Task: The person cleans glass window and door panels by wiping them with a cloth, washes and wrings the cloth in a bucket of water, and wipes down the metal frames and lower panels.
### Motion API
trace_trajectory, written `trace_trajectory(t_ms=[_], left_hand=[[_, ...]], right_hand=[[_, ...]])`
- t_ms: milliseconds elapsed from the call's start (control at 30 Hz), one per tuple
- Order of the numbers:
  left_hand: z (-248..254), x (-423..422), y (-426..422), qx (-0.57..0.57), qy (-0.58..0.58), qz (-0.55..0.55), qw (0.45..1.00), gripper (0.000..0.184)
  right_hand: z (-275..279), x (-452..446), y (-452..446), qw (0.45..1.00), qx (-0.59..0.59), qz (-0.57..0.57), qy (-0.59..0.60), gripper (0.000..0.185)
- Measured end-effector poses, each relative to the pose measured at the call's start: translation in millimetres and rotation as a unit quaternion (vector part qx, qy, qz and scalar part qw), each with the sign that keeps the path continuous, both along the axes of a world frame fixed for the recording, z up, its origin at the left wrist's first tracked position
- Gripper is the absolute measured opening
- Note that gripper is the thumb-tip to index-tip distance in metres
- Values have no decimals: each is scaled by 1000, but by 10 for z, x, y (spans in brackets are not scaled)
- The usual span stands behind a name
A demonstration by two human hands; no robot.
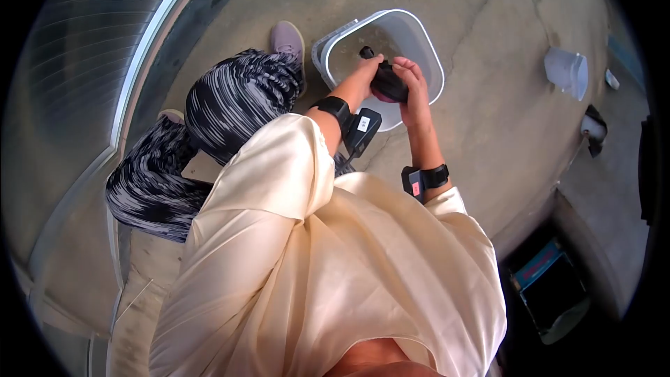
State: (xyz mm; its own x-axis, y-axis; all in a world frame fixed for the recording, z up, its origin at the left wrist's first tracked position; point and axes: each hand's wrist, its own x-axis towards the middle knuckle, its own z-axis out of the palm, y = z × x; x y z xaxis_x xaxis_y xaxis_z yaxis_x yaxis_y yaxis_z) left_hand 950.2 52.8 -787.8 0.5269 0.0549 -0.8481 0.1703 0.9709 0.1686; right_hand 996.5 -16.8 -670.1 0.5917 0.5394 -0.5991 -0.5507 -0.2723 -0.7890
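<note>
- The left hand [367, 73] was closed around one end of a black, crumpled, soft-looking bundle [389, 84], maybe cloth.
- The right hand [417, 94] was partly closed, with bent fingers, against its other end.
- The bundle was between both hands, over the whitish, translucent plastic tub [428, 52] on the grey concrete floor [481, 98]; its height I cannot tell.
- The step seemed to be squeezing or rubbing.
- The next move, I judge, called for a firm two-handed hold.
</note>
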Motion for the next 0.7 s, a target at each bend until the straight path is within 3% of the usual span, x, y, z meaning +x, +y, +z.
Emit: trace_trajectory(t_ms=[33, 67, 167, 333, 467, 500, 700], left_hand=[[-27, 11, 25, 18, 40, 2, 999, 36], [-72, 17, 51, 34, 79, 4, 996, 36], [-209, 28, 22, 52, 80, 29, 995, 42], [-121, 47, 73, 42, 97, 14, 994, 59], [-100, 122, 44, 54, 73, 82, 992, 56], [-97, 120, 81, 52, 74, 54, 994, 44], [-22, 16, 144, 81, 89, -38, 992, 43]], right_hand=[[-183, -41, -21, 999, -19, -7, -43, 36], [-389, -71, -40, 979, -108, 25, -171, 48], [-447, -223, 76, 926, -222, 51, -303, 61], [-747, -168, 167, 898, -240, 48, -365, 48], [-807, 4, 251, 889, -277, 63, -360, 42], [-816, 46, 273, 876, -287, 91, -376, 42], [-1226, 440, 145, 803, -368, 213, -419, 50]])
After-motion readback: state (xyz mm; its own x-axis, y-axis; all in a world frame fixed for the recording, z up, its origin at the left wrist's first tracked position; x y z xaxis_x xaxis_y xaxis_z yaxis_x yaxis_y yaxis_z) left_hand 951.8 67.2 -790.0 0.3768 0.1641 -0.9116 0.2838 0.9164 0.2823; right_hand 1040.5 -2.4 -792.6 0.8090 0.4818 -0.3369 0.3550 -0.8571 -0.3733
